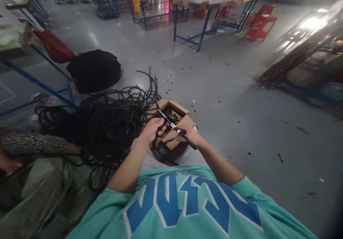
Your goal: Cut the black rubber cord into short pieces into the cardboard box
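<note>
My right hand [189, 134] is closed around the black handles of a pair of scissors [171, 124]. Their silver blades point up and left, over the cardboard box [180, 107] between my legs. Black tubing is pinched in my left hand [153, 128], just left of the blades; whether a blade touches it I cannot tell. Short black pieces [173, 114] lie inside the box. A large tangled heap of black tubing [109, 119] spreads over the floor to my left, some ends reaching the box's far side.
A big black bundle [93, 71] sits behind the heap, beside a blue-framed table [40, 81]. Another person's patterned sleeve or trouser leg [34, 142] shows at left. Ahead are a worktable [206, 5] and red stools [261, 22]. Long thin strands [284, 63] hang at right. Scraps dot the floor.
</note>
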A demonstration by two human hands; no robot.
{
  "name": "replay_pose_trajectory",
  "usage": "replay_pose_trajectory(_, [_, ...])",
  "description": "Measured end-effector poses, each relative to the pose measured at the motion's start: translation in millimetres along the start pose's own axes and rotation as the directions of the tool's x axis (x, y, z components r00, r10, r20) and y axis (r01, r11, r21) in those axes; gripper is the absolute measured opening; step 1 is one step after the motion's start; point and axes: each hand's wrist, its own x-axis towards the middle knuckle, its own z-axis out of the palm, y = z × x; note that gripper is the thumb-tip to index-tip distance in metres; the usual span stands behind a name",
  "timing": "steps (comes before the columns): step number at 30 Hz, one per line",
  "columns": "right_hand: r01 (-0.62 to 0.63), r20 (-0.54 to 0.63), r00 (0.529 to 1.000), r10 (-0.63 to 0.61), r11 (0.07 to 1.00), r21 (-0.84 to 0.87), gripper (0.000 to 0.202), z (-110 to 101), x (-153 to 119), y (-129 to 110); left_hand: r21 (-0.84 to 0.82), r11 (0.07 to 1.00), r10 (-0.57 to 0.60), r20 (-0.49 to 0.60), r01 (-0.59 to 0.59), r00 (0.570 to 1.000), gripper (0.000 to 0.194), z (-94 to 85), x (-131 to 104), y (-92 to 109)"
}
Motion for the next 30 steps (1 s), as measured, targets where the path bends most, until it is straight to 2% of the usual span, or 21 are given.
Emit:
replay_pose_trajectory(4, [-0.062,0.001,0.998,0.062,0.997,0.041,0.049,-2.6,5.5,1.6,0.049,0.994,0.099,-0.044,-0.097,0.994,0.034,-2.6,5.9,-0.7])
replay_pose_trajectory(5, [-0.074,0.023,0.997,0.072,0.995,0.069,0.049,-3.2,5.6,2.5,0.052,0.991,0.128,-0.043,-0.126,0.991,0.040,-3.3,5.6,0.6])
replay_pose_trajectory(7, [-0.084,0.094,0.993,0.071,0.987,0.140,0.048,-3.9,4.2,4.8,0.057,0.987,0.152,0.000,-0.152,0.988,0.067,-5.1,3.5,4.0])
replay_pose_trajectory(9, [-0.080,0.174,0.984,0.042,0.973,0.218,0.047,-3.8,1.4,7.9,0.063,0.991,0.117,0.082,-0.122,0.990,0.082,-7.1,1.1,7.5])
replay_pose_trajectory(12, [-0.064,0.253,0.967,-0.028,0.936,0.347,0.045,-2.3,-4.0,12.4,0.089,0.994,0.056,0.158,-0.071,0.986,0.070,-8.1,-1.7,10.7])
replay_pose_trajectory(16, [-0.070,0.263,0.963,-0.058,0.888,0.454,0.044,0.1,-10.2,15.9,0.173,0.980,0.081,0.128,-0.103,0.989,0.052,-3.2,-7.0,13.5])
replay_pose_trajectory(24, [-0.045,0.227,0.973,-0.045,0.926,0.375,0.046,2.1,-15.2,15.5,0.300,0.927,0.215,0.066,-0.225,0.974,0.044,6.6,-17.9,18.3])
replay_pose_trajectory(27, [-0.045,0.227,0.973,-0.036,0.938,0.343,0.045,1.6,-18.8,9.7,0.315,0.925,0.206,0.052,-0.212,0.977,0.042,8.9,-19.6,20.9])
replay_pose_trajectory(30, [-0.024,0.282,0.956,-0.077,0.941,0.339,0.050,-0.7,-21.8,3.3,0.335,0.921,0.189,0.066,-0.200,0.980,0.039,12.8,-22.3,25.0])
